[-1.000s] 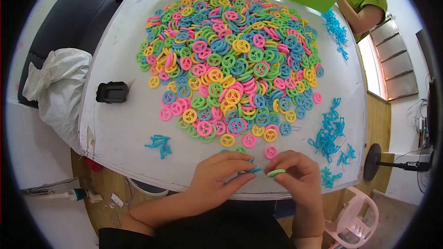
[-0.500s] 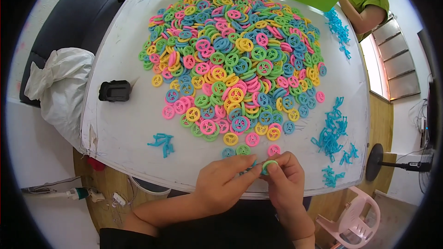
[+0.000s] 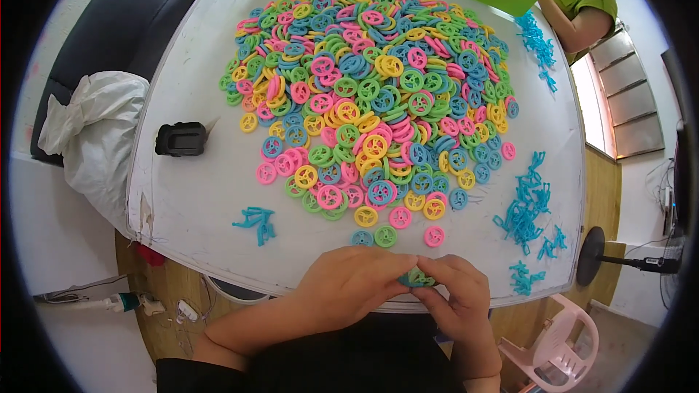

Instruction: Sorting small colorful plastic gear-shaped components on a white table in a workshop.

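At the table's near edge, my left hand and my right hand meet around a small green plastic wheel. Some blue shows at the wheel's rim, but my fingers hide what it belongs to. Both hands are closed, with thumbs and fingertips pinching the wheel between them. Just beyond them lie a loose blue wheel, a green spoked wheel and a pink wheel. Farther back spreads a large heap of pink, yellow, green and blue wheels.
Blue forked plastic pieces lie in a small pile at left and a larger pile at right. A black tray sits on the left of the white table. Across the far right corner is a person in a green top.
My hands have drawn closer together around the green wheel, and it has tipped flatter and moved slightly down. My right hand has shifted a little to the right.
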Demonstrator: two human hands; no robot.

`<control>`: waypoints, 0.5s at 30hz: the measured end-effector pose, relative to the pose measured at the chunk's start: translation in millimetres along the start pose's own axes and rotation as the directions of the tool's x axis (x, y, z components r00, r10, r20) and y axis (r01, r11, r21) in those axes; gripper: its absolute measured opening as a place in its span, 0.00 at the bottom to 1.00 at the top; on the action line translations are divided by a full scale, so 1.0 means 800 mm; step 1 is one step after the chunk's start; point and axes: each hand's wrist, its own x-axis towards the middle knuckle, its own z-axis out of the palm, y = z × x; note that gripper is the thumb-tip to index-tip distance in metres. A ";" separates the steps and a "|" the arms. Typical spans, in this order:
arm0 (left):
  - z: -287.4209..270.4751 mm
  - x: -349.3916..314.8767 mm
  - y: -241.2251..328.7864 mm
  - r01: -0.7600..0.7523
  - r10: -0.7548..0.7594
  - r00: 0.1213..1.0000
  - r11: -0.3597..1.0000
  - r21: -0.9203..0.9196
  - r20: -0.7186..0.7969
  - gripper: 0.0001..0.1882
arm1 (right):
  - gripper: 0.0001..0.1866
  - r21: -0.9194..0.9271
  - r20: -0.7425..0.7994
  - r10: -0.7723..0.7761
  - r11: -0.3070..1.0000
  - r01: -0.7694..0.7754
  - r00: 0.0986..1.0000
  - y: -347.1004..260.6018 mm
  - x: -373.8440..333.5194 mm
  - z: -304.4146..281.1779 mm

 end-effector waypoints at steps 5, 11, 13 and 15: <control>-0.003 -0.001 0.012 0.228 -0.224 0.971 0.973 -0.043 0.083 0.22 | 0.24 -0.156 0.111 -0.063 0.984 0.080 0.992 0.002 0.004 -0.013; 0.002 -0.006 0.016 0.211 -0.229 0.966 0.967 0.143 0.124 0.17 | 0.22 0.193 0.212 0.409 0.873 -0.448 0.888 -0.005 -0.009 -0.010; 0.007 -0.016 0.009 0.031 -0.030 1.000 0.993 0.115 -0.008 0.16 | 0.20 0.407 0.215 0.439 0.772 -0.489 0.872 0.002 -0.015 0.001; -0.001 0.001 0.015 -0.122 0.134 0.972 0.990 0.073 -0.195 0.15 | 0.19 0.596 0.226 0.470 0.626 -0.503 0.853 0.005 -0.015 0.004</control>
